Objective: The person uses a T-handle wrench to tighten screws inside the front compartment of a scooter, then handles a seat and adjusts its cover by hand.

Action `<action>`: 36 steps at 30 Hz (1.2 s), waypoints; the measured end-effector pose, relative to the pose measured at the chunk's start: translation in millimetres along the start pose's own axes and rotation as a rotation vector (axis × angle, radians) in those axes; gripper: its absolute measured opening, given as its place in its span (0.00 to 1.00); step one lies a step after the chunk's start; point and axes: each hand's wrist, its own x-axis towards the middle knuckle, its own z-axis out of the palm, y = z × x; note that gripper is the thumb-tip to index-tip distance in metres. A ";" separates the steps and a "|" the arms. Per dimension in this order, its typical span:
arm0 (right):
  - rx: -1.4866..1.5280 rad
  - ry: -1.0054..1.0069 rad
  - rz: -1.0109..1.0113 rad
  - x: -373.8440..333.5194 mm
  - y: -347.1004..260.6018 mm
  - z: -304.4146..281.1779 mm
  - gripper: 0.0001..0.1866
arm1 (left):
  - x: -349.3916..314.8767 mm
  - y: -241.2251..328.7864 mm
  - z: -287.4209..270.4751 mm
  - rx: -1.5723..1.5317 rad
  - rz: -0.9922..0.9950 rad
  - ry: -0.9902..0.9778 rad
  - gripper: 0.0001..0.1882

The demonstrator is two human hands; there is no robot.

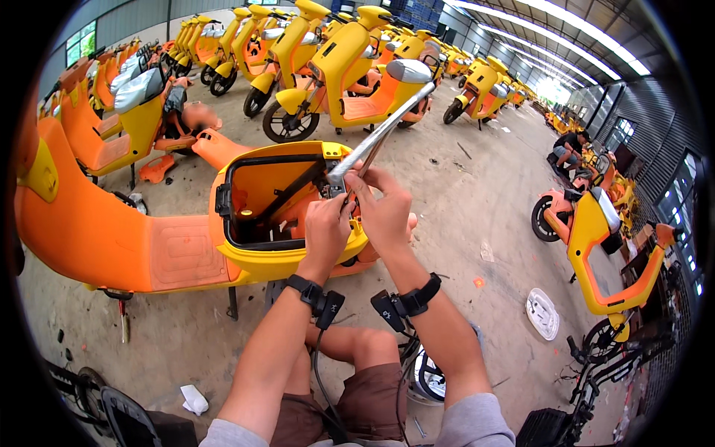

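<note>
In front of me stands an orange and yellow scooter [186, 235] with its storage compartment open, edged by a black rim seal [268, 245]. At the compartment's right end, a long narrow silver piece [383, 132] slants up to the right; it looks like a raised seat seen edge-on. My left hand [326, 229] is closed by its lower end, fingers pinched over the compartment's edge. Close beside it, my right hand [385, 212] pinches at the base of the silver piece. What lies between the fingertips of either hand is too small and hidden to name.
Rows of yellow scooters [339, 82] fill the far side. Another scooter [614, 261] stands at right, near a crouching person [572, 153]. A white plastic tray-like part [542, 314] and a crumpled white piece [194, 400] lie on the floor. Cables hang from my wrist straps [316, 299].
</note>
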 end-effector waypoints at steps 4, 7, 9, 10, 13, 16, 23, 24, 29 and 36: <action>0.160 -0.052 -0.030 -3.8 12.3 -0.3 0.11 | -0.6 -2.1 -1.1 -0.004 0.014 -0.072 0.12; 0.150 0.041 -0.005 -9.3 15.0 2.0 0.12 | -2.8 -5.7 1.5 -0.048 0.015 -0.126 0.13; 0.166 0.136 -0.005 -7.7 21.5 11.8 0.13 | 1.2 -9.9 1.6 -0.104 -0.019 -0.180 0.14; 0.128 0.157 -0.027 -8.1 22.7 11.9 0.13 | 0.0 -6.1 2.7 -0.109 -0.030 -0.161 0.14; 0.011 0.184 -0.074 -6.6 15.2 15.9 0.12 | -2.2 -2.1 -1.8 -0.179 -0.124 -0.029 0.14; -0.033 0.189 -0.073 -7.2 15.6 14.7 0.12 | -4.4 -3.1 -1.4 -0.106 -0.097 0.001 0.11; -0.050 -0.035 -0.153 -6.6 5.6 -0.1 0.13 | -13.9 -20.2 -0.5 -0.105 -0.072 -0.059 0.11; 0.025 -0.042 -0.153 -5.2 10.5 0.0 0.13 | -12.3 -18.0 1.0 -0.098 -0.058 -0.059 0.11; 0.141 -0.012 0.048 0.3 26.5 -5.1 0.12 | -9.5 -15.3 12.3 -0.028 -0.008 -0.074 0.14; -0.039 0.162 -0.088 -7.3 22.9 3.5 0.12 | -6.1 -8.2 5.1 -0.141 -0.192 -0.129 0.14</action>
